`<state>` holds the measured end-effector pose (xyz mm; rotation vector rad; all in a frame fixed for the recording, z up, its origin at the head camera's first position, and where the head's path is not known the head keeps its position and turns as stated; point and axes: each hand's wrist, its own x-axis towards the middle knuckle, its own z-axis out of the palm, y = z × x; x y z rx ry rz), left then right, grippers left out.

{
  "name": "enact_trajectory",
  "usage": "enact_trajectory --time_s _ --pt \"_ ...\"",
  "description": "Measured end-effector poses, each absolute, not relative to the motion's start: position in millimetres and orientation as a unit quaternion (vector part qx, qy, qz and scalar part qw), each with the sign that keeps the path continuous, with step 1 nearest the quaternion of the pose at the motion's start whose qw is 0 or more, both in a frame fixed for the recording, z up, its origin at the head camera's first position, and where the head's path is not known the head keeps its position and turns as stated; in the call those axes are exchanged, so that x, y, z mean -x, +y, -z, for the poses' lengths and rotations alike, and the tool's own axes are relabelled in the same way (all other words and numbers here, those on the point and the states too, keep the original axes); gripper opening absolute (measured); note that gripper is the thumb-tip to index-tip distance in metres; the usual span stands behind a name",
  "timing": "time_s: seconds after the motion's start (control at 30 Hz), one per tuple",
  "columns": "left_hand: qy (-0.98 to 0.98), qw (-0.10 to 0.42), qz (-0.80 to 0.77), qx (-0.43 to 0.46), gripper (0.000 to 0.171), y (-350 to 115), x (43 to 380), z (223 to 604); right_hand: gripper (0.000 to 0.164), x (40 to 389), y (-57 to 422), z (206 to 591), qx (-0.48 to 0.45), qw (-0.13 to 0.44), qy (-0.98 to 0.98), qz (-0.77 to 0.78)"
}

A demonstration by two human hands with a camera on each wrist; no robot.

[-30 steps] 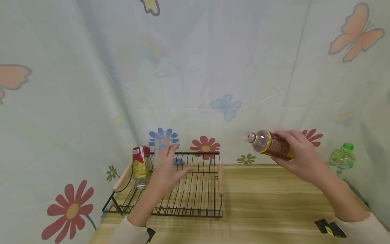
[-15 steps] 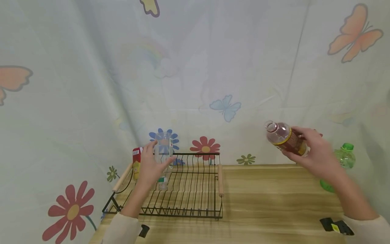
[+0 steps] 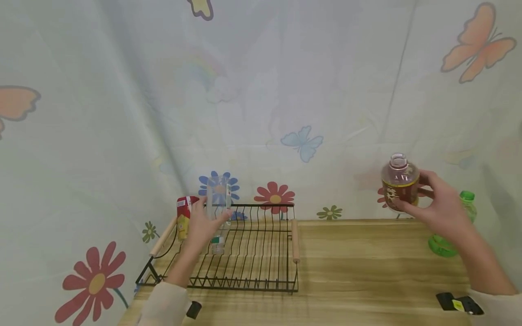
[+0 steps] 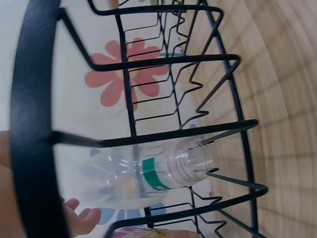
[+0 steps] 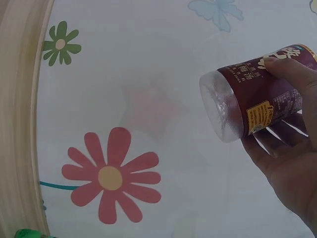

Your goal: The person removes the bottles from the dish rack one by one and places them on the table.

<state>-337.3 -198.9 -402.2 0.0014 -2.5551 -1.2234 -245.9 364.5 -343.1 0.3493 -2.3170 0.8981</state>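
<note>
Dark red labels the open-mouthed bottle (image 3: 401,184) that the right hand (image 3: 442,209) clamps between thumb and fingers, nearly upright, raised above the counter (image 3: 359,267) near a green bottle (image 3: 442,247). Left of it, a clear bottle (image 3: 219,199) stands upside down in the black wire rack (image 3: 253,289); the left hand (image 3: 200,231) has thumb and fingers apart around its sides, but whether they grip it cannot be told.

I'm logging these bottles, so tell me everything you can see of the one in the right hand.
The bottle looks like clear plastic, with a dark red label bearing pale characters and a yellow patch. Its mouth shows no cap. It is roughly upright, mouth up, held above the table and apart from it. The right hand grips it round the label. Any contents are hard to tell.
</note>
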Motion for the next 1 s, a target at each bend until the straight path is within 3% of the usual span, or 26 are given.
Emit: enact_trajectory --time_s 0.6,1.0 --pt "-0.896 0.131 0.423 -0.032 0.109 -203 355 420 0.087 263 404 382 -0.042 0.216 -0.886 -0.408" --pt "-0.913 0.116 0.389 -0.046 0.109 -205 357 435 0.087 276 421 433 -0.036 0.216 -0.879 -0.424"
